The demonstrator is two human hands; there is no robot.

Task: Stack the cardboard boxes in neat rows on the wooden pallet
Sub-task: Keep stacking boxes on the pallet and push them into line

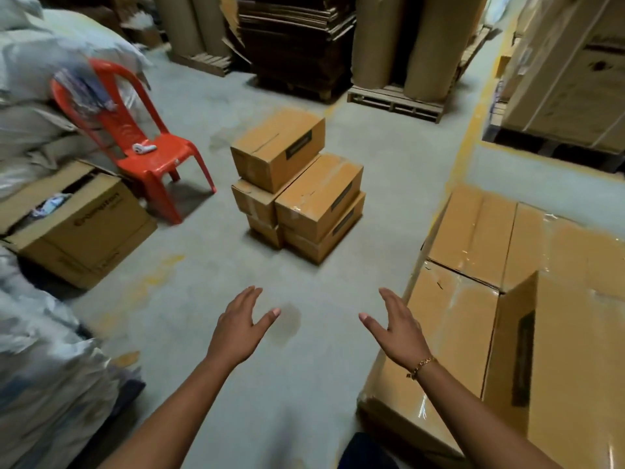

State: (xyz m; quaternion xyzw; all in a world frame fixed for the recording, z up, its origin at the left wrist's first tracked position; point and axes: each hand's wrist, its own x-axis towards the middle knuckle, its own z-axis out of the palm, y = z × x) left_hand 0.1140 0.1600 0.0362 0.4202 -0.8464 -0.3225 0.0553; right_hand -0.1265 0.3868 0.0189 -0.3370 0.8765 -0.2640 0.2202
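sacks (44,350) left: blurred, cut by left edge | cloth (88,83) on red chair (162,164) back: smeared, unidentifiable | white item (143,148) on seat: too small to tell | label (299,145) on top box: unreadable | lower boxes (265,233) of centre stack: partly hidden | near-right boxes (561,350): cut by right, bottom edges | far paper rolls (372,38): tops cut off

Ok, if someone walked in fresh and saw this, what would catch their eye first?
Probably the small pile of cardboard boxes standing alone in the middle of the floor, its top box sitting askew. Next, the bright red plastic chair just left of that pile. Nearest the camera, the left hand and right hand reach out open and empty toward the pile.
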